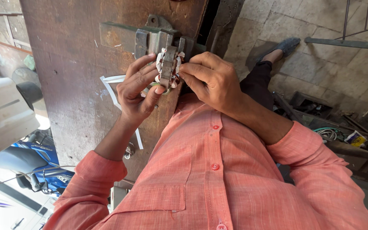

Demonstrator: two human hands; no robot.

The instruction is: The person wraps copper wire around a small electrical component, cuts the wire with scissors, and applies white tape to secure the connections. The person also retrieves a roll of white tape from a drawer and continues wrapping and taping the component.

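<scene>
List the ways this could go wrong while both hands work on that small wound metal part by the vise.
1. The metal part with white paper liners is gripped only by fingertips of the left hand and right hand; it may slip and drop.
2. The fingers sit close to the green vise, so a slip could knock them against it.
3. The liners stick out loosely and might tear or pull out.

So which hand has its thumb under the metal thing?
The left hand. Its thumb curls beneath the small wound metal part and its fingers wrap the side, while the right hand only pinches the part's other edge with its fingertips.
</scene>
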